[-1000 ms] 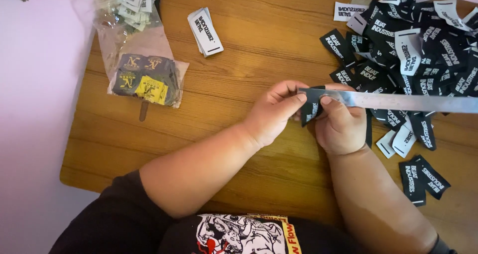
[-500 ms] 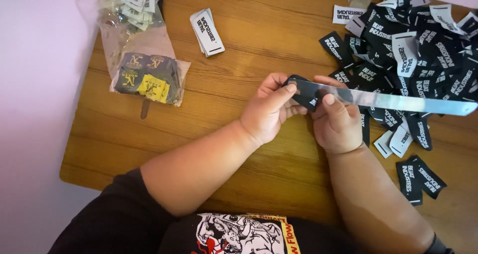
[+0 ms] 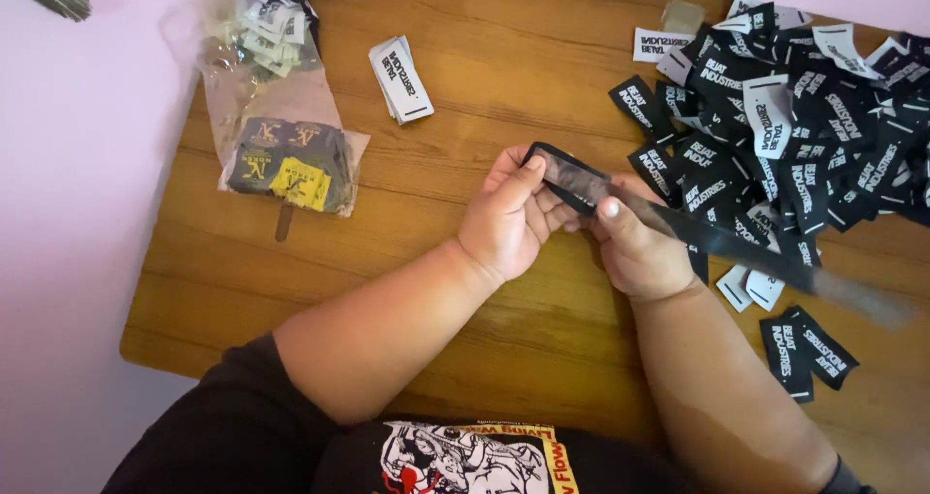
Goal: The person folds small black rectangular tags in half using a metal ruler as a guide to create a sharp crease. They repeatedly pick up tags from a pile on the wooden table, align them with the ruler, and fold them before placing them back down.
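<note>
Left hand [image 3: 509, 221] and right hand [image 3: 630, 247] pinch a long black woven label strip [image 3: 581, 179], fingers closed on it. Best kept taut between fingertips; loose cut black labels [image 3: 775, 145] lie just beyond the right fingers.

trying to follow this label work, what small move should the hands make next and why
Probably draw the long dark strip a little further leftward through the fingers. The left hand pinches its looped end, the right hand pinches just beside it, and most of the strip trails blurred to the right over the heap of black labels, unhandled.
</note>
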